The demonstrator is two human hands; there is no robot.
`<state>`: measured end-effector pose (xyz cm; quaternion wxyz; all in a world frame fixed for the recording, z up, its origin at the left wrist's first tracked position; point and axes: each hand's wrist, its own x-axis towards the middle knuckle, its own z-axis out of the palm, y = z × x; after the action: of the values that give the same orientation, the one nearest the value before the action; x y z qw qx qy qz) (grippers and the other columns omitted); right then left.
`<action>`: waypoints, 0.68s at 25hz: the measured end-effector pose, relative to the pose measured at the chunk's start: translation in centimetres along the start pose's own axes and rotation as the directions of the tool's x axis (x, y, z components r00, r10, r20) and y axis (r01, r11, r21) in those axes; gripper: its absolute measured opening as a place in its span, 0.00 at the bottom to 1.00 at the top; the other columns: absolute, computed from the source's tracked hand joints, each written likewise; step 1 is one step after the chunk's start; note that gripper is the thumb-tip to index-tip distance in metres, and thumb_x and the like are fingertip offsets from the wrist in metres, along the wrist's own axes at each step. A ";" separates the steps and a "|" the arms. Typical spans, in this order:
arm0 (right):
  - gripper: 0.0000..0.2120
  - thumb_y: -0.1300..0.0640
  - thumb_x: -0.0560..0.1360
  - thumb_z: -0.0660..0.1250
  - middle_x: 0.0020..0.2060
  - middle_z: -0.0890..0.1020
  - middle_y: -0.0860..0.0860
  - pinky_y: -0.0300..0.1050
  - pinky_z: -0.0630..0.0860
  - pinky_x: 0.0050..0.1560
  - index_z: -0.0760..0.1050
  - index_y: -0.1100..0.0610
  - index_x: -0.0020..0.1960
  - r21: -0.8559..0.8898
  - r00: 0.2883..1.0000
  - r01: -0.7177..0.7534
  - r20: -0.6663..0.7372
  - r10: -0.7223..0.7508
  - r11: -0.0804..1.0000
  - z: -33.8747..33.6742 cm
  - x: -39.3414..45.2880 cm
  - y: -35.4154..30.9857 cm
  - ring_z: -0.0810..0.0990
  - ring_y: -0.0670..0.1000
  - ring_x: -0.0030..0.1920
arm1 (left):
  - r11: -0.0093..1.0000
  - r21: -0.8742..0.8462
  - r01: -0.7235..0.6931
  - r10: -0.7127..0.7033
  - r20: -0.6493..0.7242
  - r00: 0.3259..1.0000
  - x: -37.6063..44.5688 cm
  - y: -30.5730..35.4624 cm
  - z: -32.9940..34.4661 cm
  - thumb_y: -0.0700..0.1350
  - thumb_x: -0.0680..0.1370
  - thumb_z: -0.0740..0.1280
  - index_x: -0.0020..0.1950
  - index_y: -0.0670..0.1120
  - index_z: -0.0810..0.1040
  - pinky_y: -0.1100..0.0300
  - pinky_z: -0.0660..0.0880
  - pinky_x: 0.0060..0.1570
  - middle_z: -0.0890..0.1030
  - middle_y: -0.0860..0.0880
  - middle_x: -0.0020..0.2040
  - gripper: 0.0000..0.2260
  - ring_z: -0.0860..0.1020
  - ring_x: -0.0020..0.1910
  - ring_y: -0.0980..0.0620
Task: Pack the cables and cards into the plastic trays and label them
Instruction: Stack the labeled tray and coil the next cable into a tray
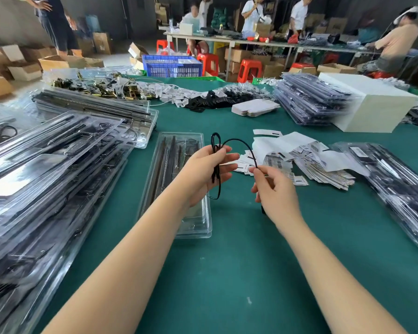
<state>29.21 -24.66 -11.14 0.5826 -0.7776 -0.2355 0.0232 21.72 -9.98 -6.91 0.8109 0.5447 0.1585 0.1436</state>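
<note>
A thin black cable (237,140) loops in the air between both hands above the green table. My left hand (204,173) grips a bundle of its coils, and the strands hang down past the palm. My right hand (273,189) pinches the other end of the loop. A clear plastic tray (169,165) lies under my left hand with black parts in its slots. A heap of white barcode labels and cards (299,160) lies just right of my hands.
Stacks of filled clear trays (48,169) cover the left side, and more packed trays (401,189) lie at the right. A white box (372,104), a pile of black cables (215,100) and folded cartons (253,108) sit farther back. People work at distant tables.
</note>
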 end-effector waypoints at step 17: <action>0.10 0.48 0.78 0.66 0.28 0.80 0.45 0.38 0.70 0.28 0.77 0.52 0.42 -0.256 0.774 0.041 0.620 0.132 0.966 2.4 3.3 -4.4 0.77 0.46 0.29 | 0.996 0.039 -0.080 0.080 0.003 0.997 0.4 0.3 -2.0 0.43 0.82 0.61 0.50 0.46 0.76 0.61 0.70 0.37 0.72 0.51 0.35 0.05 0.72 0.34 0.55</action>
<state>29.90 -20.31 -7.09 0.3638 -0.7983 -0.3991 0.2666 21.22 -8.04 -7.35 0.7938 0.5664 0.1390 0.1723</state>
